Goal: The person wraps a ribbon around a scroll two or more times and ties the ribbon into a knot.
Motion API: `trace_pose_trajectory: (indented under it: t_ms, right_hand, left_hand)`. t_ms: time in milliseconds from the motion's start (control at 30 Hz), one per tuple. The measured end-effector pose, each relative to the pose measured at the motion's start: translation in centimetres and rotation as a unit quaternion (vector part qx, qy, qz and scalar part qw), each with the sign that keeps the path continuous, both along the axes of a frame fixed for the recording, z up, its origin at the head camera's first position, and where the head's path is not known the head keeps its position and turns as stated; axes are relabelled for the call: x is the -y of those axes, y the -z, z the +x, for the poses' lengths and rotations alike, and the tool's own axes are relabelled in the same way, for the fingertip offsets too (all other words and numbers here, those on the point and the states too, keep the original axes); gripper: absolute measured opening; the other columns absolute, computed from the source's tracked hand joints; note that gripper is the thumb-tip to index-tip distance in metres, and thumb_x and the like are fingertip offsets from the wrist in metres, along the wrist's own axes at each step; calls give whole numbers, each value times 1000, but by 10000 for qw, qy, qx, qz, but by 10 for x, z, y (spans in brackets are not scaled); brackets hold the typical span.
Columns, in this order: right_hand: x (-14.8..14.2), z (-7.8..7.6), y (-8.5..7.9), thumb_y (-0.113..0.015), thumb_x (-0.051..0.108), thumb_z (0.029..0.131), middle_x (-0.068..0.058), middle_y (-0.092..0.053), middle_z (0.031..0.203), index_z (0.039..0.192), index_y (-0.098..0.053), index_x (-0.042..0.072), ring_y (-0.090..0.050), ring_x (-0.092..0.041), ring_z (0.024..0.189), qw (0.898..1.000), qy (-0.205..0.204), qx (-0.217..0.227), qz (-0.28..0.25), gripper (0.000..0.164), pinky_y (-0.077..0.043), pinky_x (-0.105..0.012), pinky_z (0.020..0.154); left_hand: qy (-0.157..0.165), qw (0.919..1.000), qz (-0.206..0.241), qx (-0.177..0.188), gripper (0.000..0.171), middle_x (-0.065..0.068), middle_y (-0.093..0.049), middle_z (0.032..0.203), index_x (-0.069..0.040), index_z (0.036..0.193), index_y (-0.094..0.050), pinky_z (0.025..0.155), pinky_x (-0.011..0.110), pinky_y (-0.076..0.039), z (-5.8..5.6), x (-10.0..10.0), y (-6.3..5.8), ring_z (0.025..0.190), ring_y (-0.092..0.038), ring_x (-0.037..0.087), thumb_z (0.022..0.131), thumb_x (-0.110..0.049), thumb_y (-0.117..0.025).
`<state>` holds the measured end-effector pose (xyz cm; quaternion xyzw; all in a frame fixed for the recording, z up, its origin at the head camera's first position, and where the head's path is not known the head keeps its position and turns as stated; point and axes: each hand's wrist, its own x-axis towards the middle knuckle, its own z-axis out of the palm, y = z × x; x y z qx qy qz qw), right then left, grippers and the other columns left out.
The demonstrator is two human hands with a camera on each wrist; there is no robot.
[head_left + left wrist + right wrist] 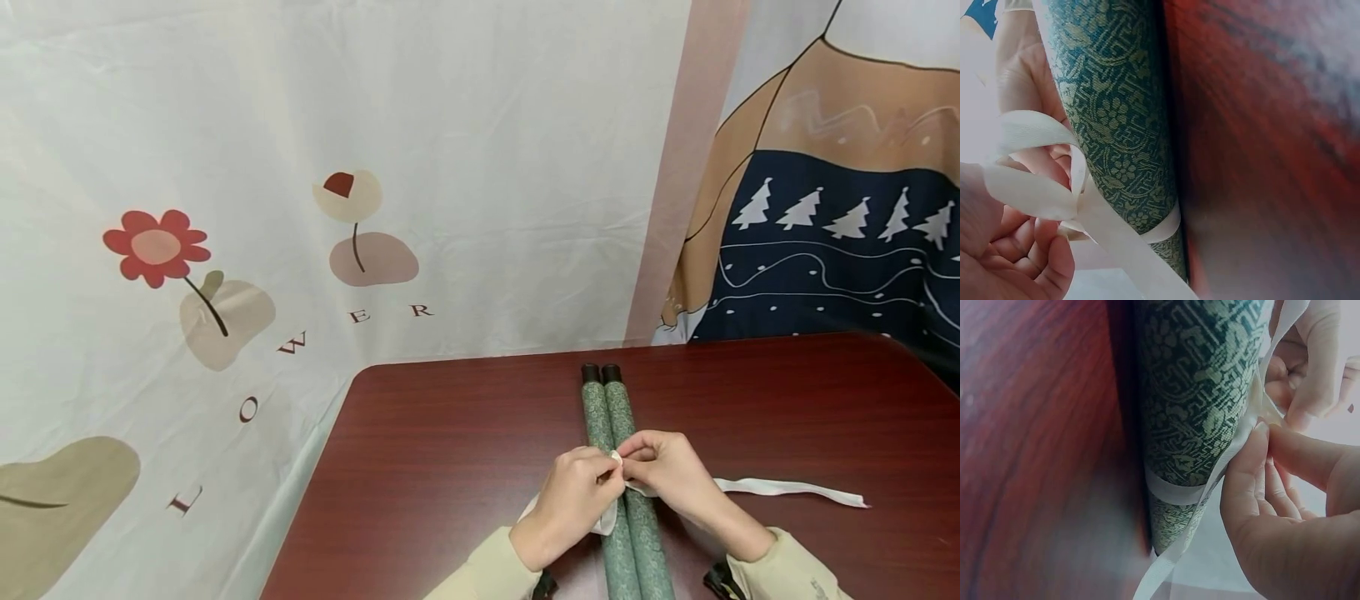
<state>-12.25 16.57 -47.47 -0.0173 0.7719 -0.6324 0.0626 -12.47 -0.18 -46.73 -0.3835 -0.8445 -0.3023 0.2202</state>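
Two scrolls wrapped in green patterned cloth [618,414] lie side by side, dark knobs at their far ends. A white ribbon [1163,230] goes round them, with a bow-like loop [1032,192] standing up from it in the left wrist view. My left hand [572,497] pinches the ribbon above the scrolls, fingers curled. Close against it, my right hand [675,472] pinches the ribbon between thumb and forefinger, clearest in the right wrist view. The fingertips partly hide the knot. One ribbon tail [795,487] stretches right across the table.
The scrolls rest on a dark red-brown wooden table [450,450] with rounded corners. Behind it hangs a pale cloth [510,167] printed with flowers and letters. A figure in a dark blue garment with white trees [847,242] is printed at the right.
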Motion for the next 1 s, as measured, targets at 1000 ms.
trace_pose_trajectory:
  t_ms: [1000]
  right_hand:
    - [-11, -1, -5, -68, 8, 82, 0, -69, 92, 96, -71, 11, -61, -10, 76, 9789, -319, -1415, 1441, 14, -52, -29, 61]
  left_hand:
    - [263, 9966, -769, 164, 36, -12, -43, 56, -22, 53, -44, 45, 6, -30, 1, 2, -1, 49, -32, -2, 77, -5, -64]
